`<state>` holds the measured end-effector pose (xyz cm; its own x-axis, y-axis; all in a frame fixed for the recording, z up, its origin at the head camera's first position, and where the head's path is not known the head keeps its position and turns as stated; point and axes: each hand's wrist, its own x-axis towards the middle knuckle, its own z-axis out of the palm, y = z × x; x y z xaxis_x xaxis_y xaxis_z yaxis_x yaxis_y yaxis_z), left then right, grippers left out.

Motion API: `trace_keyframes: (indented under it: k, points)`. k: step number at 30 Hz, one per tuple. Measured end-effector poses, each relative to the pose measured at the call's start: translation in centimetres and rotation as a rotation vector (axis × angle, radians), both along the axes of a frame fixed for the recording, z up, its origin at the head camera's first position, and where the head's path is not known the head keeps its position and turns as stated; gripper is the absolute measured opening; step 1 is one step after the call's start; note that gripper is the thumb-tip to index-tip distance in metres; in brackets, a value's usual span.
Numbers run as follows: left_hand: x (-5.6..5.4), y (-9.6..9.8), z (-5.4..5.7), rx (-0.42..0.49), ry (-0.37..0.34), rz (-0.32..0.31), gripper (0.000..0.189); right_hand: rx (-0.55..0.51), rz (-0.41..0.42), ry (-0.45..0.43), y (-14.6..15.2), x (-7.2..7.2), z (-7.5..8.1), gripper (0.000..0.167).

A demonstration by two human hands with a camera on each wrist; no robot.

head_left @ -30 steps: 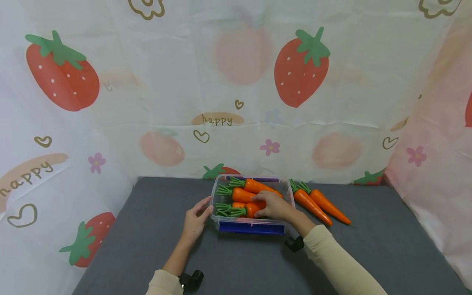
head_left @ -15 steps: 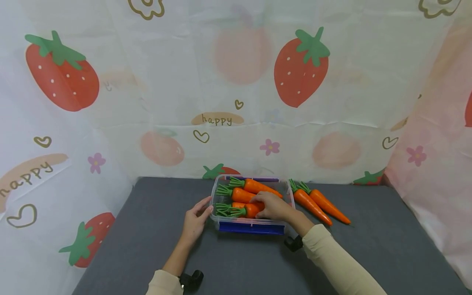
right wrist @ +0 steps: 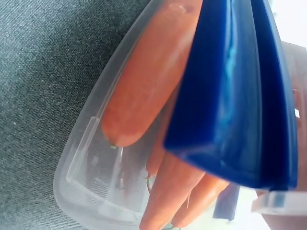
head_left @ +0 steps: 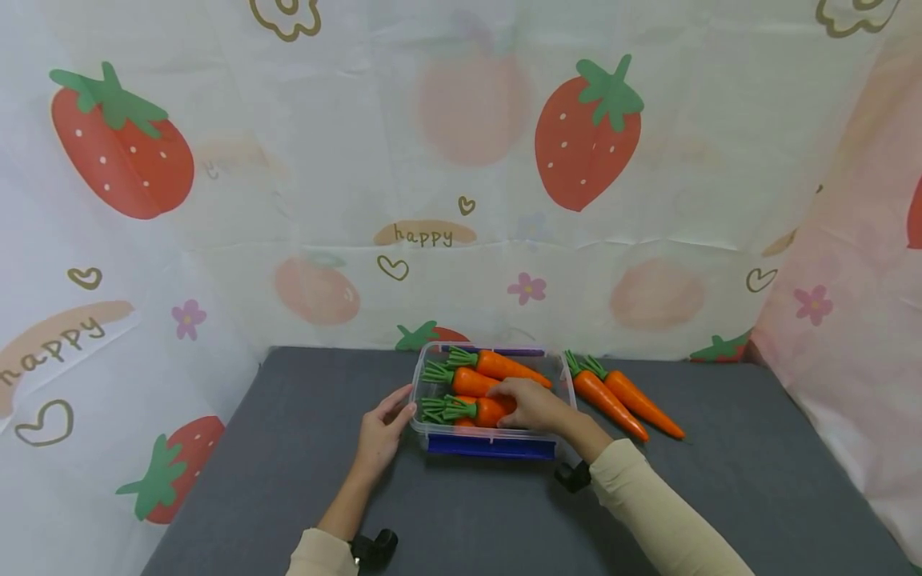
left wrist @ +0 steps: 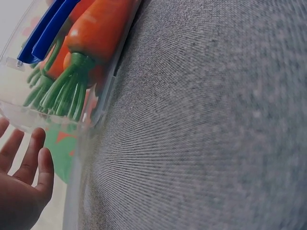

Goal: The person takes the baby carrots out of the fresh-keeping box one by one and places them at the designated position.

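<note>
A clear plastic food container [head_left: 414, 400] with blue clips stands at the back middle of the table, holding several orange carrots with green tops. My left hand [head_left: 382, 428] rests against its left end, fingers nearly straight, touching the wall near the rim. The left wrist view shows these fingers [left wrist: 36, 151] beside the container's corner. Inside the container, my right hand [head_left: 535, 405] grips the front carrot [head_left: 491, 412], hiding its tip end. Behind that lie another carrot [head_left: 471, 382] and a rear carrot [head_left: 507, 367]. A blue clip [right wrist: 216, 96] covers part of the right wrist view.
Two loose carrots lie right of the container on the grey tabletop, a nearer carrot [head_left: 612, 406] and an outer carrot [head_left: 644, 404]. A white curtain [head_left: 324, 160] with printed strawberries hangs behind and at the sides of the table [head_left: 468, 512].
The front carrot's green top has shifted slightly back and to the left under my right hand. My left hand has stayed at the container's end.
</note>
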<state>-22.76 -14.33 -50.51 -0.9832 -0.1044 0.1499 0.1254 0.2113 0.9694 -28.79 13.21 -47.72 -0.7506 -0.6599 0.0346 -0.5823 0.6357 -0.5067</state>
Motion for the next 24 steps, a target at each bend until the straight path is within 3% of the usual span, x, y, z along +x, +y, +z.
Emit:
trace_keyframes:
  k: [3,6,24]
  points:
    - [0.7,0.2,1.1,-0.01,-0.002,-0.011,0.039,-0.008,-0.002,-0.004,0.0,0.1,-0.1,0.04]
    - [0.9,0.3,1.5,-0.01,-0.012,-0.012,0.04,-0.017,-0.003,-0.001,-0.1,0.1,-0.1,0.039]
    - [0.8,0.3,1.5,-0.005,-0.007,-0.003,0.037,-0.125,-0.076,0.01,0.1,0.2,0.5,0.044]
